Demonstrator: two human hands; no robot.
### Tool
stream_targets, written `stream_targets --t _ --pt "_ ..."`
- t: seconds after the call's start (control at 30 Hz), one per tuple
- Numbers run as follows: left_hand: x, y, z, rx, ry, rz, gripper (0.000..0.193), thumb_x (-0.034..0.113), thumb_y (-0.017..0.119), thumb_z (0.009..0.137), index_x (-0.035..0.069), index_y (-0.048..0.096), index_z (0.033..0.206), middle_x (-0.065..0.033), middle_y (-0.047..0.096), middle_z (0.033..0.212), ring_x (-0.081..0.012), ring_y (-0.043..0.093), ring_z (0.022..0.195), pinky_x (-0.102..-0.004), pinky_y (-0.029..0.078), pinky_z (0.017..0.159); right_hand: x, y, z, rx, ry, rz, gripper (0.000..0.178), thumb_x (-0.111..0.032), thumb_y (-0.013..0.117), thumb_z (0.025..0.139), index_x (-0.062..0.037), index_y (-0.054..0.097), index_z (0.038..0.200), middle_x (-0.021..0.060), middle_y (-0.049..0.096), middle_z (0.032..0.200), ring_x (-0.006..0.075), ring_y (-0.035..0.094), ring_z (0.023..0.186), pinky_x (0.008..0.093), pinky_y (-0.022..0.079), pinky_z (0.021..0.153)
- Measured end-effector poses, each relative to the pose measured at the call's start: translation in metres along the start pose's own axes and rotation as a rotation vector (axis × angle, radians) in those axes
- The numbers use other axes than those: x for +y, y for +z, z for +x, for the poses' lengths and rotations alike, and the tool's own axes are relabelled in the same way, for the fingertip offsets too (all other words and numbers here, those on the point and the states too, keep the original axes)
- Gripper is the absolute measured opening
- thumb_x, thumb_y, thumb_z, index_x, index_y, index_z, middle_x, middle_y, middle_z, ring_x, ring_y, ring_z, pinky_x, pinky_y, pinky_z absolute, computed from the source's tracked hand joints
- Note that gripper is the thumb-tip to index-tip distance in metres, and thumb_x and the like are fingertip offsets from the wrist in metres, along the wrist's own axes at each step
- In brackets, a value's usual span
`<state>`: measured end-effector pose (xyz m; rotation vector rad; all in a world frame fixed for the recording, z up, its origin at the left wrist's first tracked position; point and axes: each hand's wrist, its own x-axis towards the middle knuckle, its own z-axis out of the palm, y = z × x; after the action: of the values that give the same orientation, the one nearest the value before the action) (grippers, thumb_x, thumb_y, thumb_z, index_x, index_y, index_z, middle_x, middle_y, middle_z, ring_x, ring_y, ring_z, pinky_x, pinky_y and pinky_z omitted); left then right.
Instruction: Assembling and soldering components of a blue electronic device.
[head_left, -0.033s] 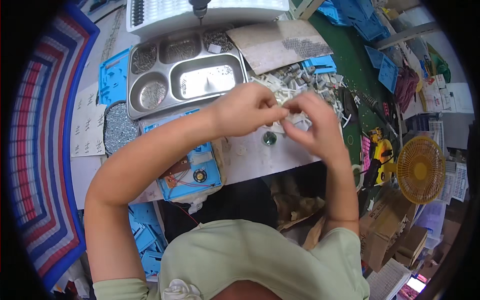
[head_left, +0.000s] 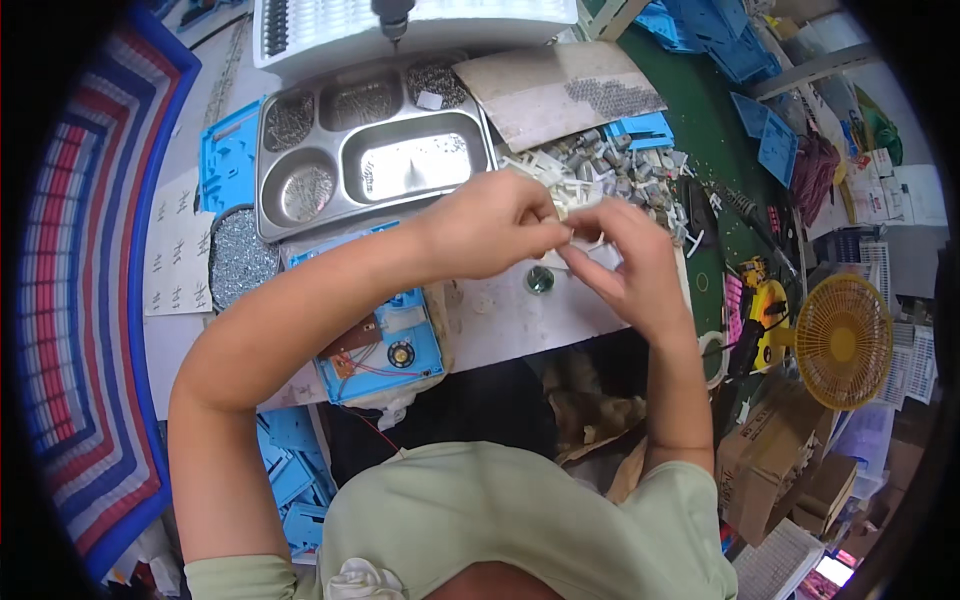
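My left hand point(head_left: 495, 228) and my right hand point(head_left: 632, 262) meet fingertip to fingertip over the worktable, both closed in a pinch. Whatever sits between the fingertips is too small and too covered to name. Just behind them spreads a pile of white plastic pieces and grey cylinders point(head_left: 625, 165). Below the fingers stands a small dark-green round container point(head_left: 539, 280). An opened blue plastic casing point(head_left: 412, 378) lies under my left forearm, with a round speaker point(head_left: 401, 353), a brown board and thin wires inside; the forearm hides part of it.
A metal compartment tray point(head_left: 418, 178) holds screws and small metal parts. Left of it are a dark bowl of metal bits point(head_left: 243, 258) and a blue panel point(head_left: 228, 160). A driver tip point(head_left: 395, 18) hangs above. A board point(head_left: 545, 100) carries small grey parts. A yellow fan point(head_left: 843, 342) stands right.
Both hands keep nearly the same place, with a slight shift of the fingers at the pinch. Nothing else has visibly moved on the table.
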<state>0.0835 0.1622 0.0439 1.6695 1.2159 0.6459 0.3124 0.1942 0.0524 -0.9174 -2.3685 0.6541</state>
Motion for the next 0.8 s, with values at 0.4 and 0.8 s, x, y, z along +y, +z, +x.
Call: stream_targets --t 0.4,0.8 --pt "-0.039 -0.036 0.174 0.255 0.156 0.626 0.028 0.023 0.072 0.089 0.006 0.077 0.109 -0.0174 0.076 0.1 -0.0343 0.073 0.087 -0.042 0.057 0.082 0.014 0.042 -0.056 0.206 0.341 1.418 0.046 -0.005 0.07 0.095 0.0067 0.056 0.137 0.0012 0.057 0.089 0.0107 0.055 0.081 0.0248 0.047 0.077" --pt "-0.076 -0.028 0.216 0.474 0.191 0.584 0.019 0.025 0.075 0.086 0.013 0.082 0.099 -0.0128 0.076 0.102 -0.0351 0.071 0.095 -0.043 0.055 0.088 0.02 0.031 -0.086 0.204 0.451 1.41 0.05 -0.002 0.074 0.091 0.0035 0.055 0.137 0.0011 0.059 0.089 0.0102 0.057 0.083 0.0235 0.046 0.076"
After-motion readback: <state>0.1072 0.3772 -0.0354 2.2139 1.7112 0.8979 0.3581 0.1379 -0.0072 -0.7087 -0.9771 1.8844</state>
